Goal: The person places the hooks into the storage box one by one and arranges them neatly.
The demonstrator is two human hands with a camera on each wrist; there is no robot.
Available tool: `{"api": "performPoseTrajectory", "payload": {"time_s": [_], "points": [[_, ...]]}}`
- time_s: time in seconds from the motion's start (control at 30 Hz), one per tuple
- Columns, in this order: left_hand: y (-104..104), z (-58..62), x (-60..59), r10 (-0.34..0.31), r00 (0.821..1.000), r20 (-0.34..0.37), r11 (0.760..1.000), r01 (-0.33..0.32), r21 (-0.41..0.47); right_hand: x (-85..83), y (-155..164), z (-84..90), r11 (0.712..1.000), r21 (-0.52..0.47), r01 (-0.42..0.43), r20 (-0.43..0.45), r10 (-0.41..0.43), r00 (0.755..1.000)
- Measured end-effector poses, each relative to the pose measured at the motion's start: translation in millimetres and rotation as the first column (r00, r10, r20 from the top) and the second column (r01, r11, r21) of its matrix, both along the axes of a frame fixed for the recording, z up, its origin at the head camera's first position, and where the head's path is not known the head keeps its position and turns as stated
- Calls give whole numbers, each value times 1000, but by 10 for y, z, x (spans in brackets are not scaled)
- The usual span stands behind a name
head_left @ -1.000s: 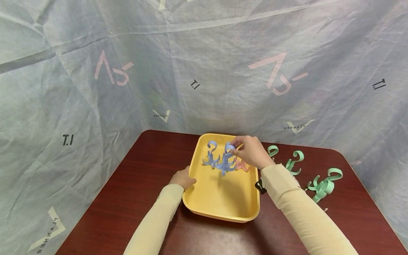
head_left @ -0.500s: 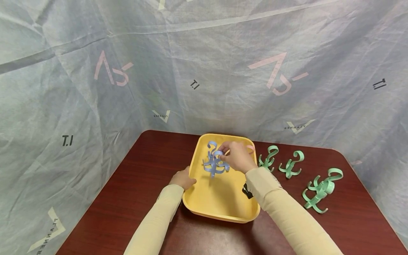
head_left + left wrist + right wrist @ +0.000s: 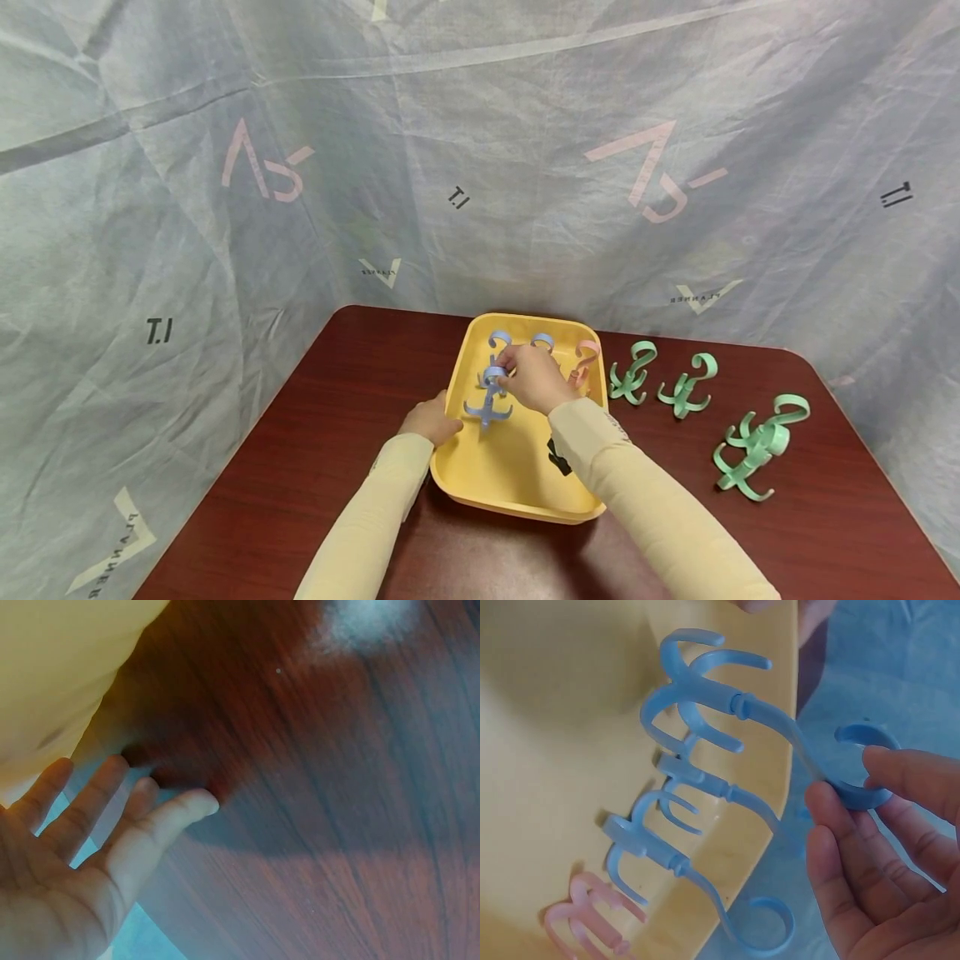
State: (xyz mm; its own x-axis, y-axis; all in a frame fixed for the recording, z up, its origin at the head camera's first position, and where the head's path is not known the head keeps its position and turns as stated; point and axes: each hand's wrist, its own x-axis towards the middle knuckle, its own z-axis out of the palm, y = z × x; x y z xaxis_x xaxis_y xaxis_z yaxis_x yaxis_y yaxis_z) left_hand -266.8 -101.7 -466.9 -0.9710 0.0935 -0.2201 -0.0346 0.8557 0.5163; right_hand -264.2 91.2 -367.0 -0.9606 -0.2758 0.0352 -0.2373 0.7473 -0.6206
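Observation:
My right hand [image 3: 534, 379] pinches the curled top of a blue multi-prong hanging hook [image 3: 487, 408], its prongs pointing down over the yellow tray [image 3: 517, 510]. In the right wrist view, thumb and fingers grip the curl of that hook [image 3: 712, 696]. Behind it in the tray stand two more blue hooks, one at the left [image 3: 498, 337] and one in the middle [image 3: 542, 341], partly covered by the hand. A pink hook [image 3: 587, 354] is at the tray's right. My left hand [image 3: 429, 419] rests at the tray's left rim, fingers fairly straight in the left wrist view.
Several green multi-prong hooks lie to the right of the tray on the dark red wooden table [image 3: 300, 450]: one close to the rim [image 3: 633, 375], one further over [image 3: 684, 396], and a cluster [image 3: 753, 454] nearer the front. A printed grey cloth [image 3: 525, 167] hangs behind.
My right hand has carried the blue hook leftward and a little nearer across the tray, uncovering the middle blue hook, the pink hook and the green ones. My left hand has stayed put.

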Motion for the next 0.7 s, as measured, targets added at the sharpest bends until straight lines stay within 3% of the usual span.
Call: {"api": "performPoseTrajectory", "payload": {"time_s": [0.2, 0.7], "points": [[7, 53, 44, 0, 1000, -11, 1000, 0, 6, -33, -88, -72, 999, 21, 25, -3, -25, 1000], [-18, -14, -24, -4, 1000, 5, 1000, 4, -19, -66, -165, -118, 998, 43, 44, -35, -43, 998]]}}
